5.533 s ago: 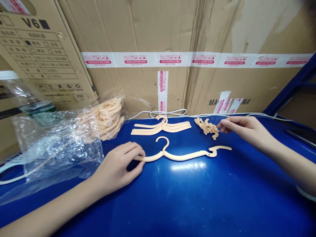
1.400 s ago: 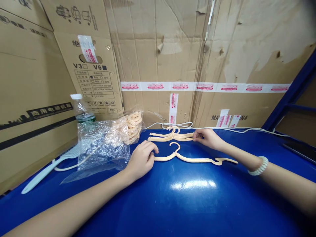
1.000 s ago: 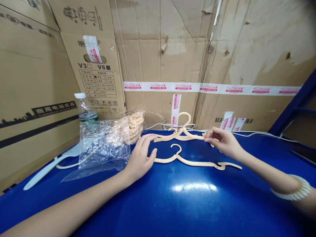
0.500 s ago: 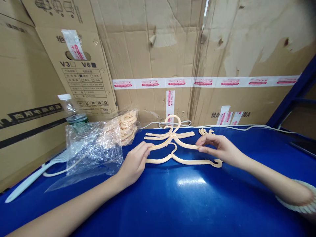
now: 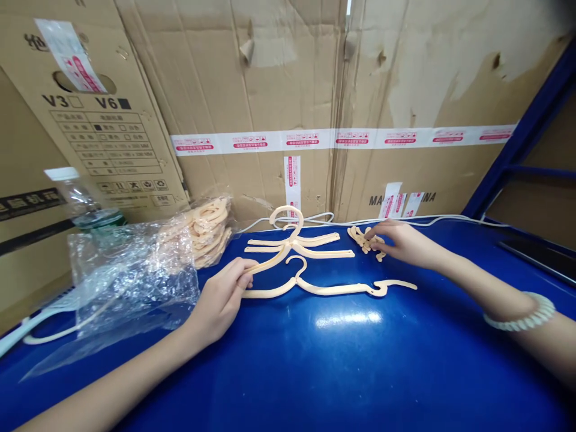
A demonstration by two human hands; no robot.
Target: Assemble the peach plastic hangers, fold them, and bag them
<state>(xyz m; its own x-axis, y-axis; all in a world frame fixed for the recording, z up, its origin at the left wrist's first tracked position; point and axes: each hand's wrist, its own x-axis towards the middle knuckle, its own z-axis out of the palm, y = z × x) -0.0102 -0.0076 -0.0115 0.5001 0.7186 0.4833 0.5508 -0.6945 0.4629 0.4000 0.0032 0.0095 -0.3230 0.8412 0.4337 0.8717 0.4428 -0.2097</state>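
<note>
Between thumb and fingers, my left hand [image 5: 225, 293] pinches the left arm of a beige plastic clothes hanger [image 5: 318, 252], whose hook points toward the boxes. At a small pile of curved beige pieces [image 5: 360, 237], my right hand [image 5: 402, 241] has its fingertips slightly apart and touching the pieces. Closer to me lies a second beige hanger [image 5: 333, 290] with a loose hooked piece [image 5: 396, 284] at its right end. Another beige hanger [image 5: 324, 240] lies behind the held one, partly hidden by it.
A clear plastic bag [image 5: 135, 282] with several beige parts [image 5: 209, 228] lies at the left, by a bottle [image 5: 74, 195] and a pale blue slotted utensil [image 5: 40, 318]. Cardboard [image 5: 252, 90] walls the back. A white cable [image 5: 432, 221] runs along it. A dark flat object [image 5: 540, 258] is at right.
My right hand has let go of the hanger's right arm and moved back to the small pile. The left hand keeps its hold. The view has swung to the right.
</note>
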